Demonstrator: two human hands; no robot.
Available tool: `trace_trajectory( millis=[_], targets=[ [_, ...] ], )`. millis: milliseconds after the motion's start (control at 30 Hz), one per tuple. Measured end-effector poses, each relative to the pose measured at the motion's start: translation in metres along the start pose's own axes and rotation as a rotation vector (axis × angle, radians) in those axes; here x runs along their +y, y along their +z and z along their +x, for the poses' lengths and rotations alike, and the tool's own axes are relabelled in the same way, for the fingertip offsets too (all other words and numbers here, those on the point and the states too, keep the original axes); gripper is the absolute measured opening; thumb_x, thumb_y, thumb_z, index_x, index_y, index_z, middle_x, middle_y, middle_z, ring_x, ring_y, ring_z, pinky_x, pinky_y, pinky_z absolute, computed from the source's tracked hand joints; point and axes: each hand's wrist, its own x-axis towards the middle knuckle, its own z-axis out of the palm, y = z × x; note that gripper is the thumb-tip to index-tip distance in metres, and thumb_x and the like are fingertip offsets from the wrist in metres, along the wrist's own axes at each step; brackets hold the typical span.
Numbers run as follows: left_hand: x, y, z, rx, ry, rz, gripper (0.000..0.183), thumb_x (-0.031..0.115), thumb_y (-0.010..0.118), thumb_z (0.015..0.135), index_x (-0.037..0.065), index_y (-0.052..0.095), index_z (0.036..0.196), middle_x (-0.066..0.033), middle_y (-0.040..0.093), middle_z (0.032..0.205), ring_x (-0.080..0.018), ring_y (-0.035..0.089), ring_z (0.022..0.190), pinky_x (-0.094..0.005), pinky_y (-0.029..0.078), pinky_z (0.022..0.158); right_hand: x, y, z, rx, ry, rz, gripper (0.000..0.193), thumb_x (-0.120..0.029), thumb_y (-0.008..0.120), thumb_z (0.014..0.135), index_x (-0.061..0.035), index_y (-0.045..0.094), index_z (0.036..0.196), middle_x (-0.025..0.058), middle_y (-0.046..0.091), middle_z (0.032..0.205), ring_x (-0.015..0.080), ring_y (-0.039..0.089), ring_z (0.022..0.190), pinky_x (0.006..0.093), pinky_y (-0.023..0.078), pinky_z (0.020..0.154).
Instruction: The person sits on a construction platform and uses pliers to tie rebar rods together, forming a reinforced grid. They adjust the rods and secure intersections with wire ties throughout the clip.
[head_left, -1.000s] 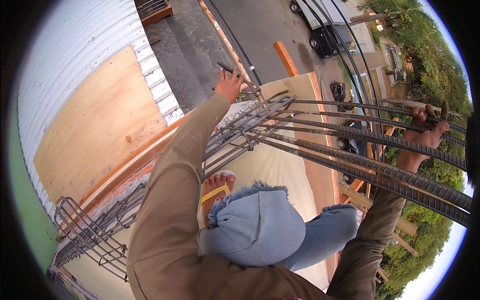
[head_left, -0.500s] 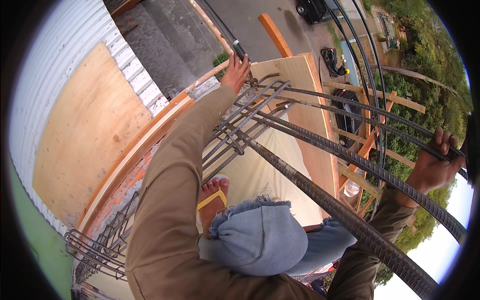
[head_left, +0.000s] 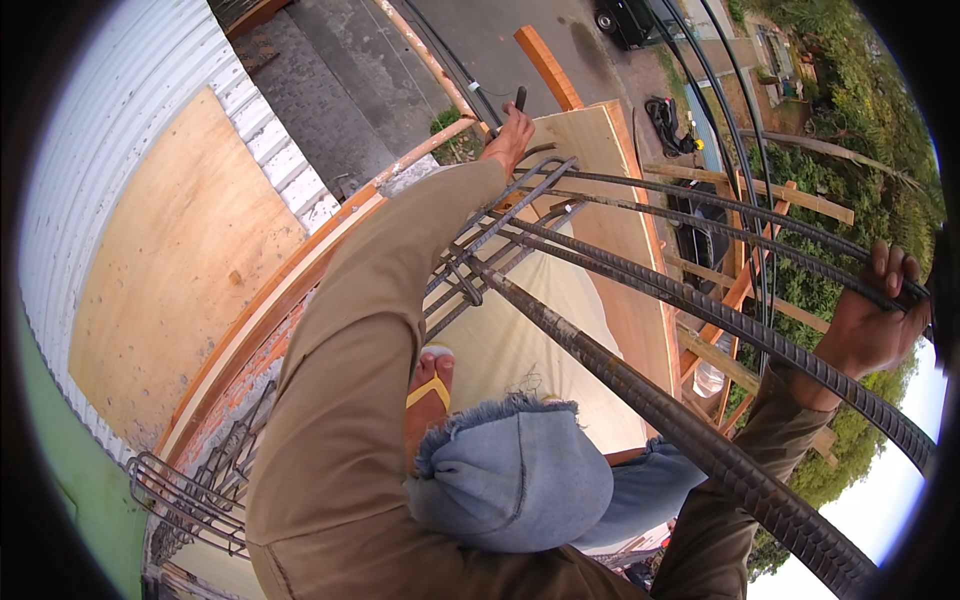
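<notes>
Corrugated roofing [head_left: 125,130] spreads at our left. Our left hand [head_left: 508,140] clasps a partly hidden dark tool [head_left: 521,98] just beside the bent stirrups [head_left: 522,205]. From there ribbed steel bars [head_left: 690,305] reach rightward, likely heavy, stiff and rough; our right hand [head_left: 872,325] wraps the upper ones well out from the stirrups, a likely good hold.

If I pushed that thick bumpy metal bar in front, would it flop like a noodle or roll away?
The thick metal bar would probably stay stiff, since it runs long and nearly straight. It's likely heavy, being thick and metal-looking. It probably wouldn't roll away easily: its far end appears to run into the steel cage.
</notes>
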Motion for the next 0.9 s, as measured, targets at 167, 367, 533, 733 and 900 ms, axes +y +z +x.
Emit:
trace_trajectory(
  millis=[167, 367, 533, 733, 900],
  targets=[
    [-0.003, 0.002, 0.017, 0.129, 0.147, 0.222, 0.028, 0.021, 0.055, 0.095, 0.010, 0.073, 0.112, -0.0084, 0.058, 0.116, -0.0277, 0.049, 0.111, -0.0469, 0.034, 0.098, 0.004, 0.003, 0.000, 0.052, -0.013, -0.009, 0.034, -0.032, 0.031, 0.110, -0.0055, 0.048, 0.097, 0.0099, 0.041, 0.089, 0.0202, 0.043, 0.077, 0.0416, 0.037, 0.078],
    [-0.001, 0.015, 0.044, 0.215, 0.249, 0.506, 0.012, 0.009, 0.070, 0.081, 0.011, 0.071, 0.093, -0.0050, 0.058, 0.080, -0.0240, 0.055, 0.091, -0.0532, 0.036, 0.099, 0.006, 0.013, 0.001, 0.166, -0.023, -0.074, 0.042, -0.034, 0.029, 0.110, -0.0006, 0.045, 0.090, 0.0096, 0.038, 0.081, 0.0213, 0.040, 0.076, 0.0409, 0.035, 0.077],
    [-0.015, 0.010, 0.043, 0.023, 0.210, 0.148, 0.009, 0.012, 0.067, 0.089, 0.010, 0.075, 0.092, -0.0067, 0.066, 0.080, -0.0286, 0.065, 0.085, -0.0579, 0.042, 0.088, 0.009, 0.033, -0.003, 0.282, -0.052, -0.172, 0.042, -0.035, 0.029, 0.110, -0.0026, 0.044, 0.087, 0.0083, 0.036, 0.078, 0.0213, 0.039, 0.075, 0.0401, 0.034, 0.076],
    [-0.027, 0.031, 0.029, -0.024, 0.184, -0.197, 0.017, 0.019, 0.065, 0.092, 0.013, 0.078, 0.099, -0.0045, 0.073, 0.090, -0.0284, 0.068, 0.091, -0.0508, 0.042, 0.078, 0.005, 0.012, -0.001, 0.141, -0.023, -0.029, 0.039, -0.032, 0.033, 0.109, -0.0040, 0.044, 0.085, 0.0067, 0.038, 0.078, 0.0186, 0.040, 0.071, 0.0379, 0.034, 0.072],
    [-0.026, 0.045, 0.018, -0.101, 0.077, -0.296, 0.020, 0.020, 0.060, 0.095, 0.015, 0.077, 0.103, -0.0008, 0.072, 0.098, -0.0230, 0.068, 0.095, -0.0425, 0.043, 0.081, 0.007, 0.020, 0.000, 0.206, -0.048, -0.058, 0.036, -0.029, 0.039, 0.107, -0.0048, 0.044, 0.081, 0.0065, 0.040, 0.078, 0.0164, 0.040, 0.067, 0.0364, 0.034, 0.070]
  ],
)
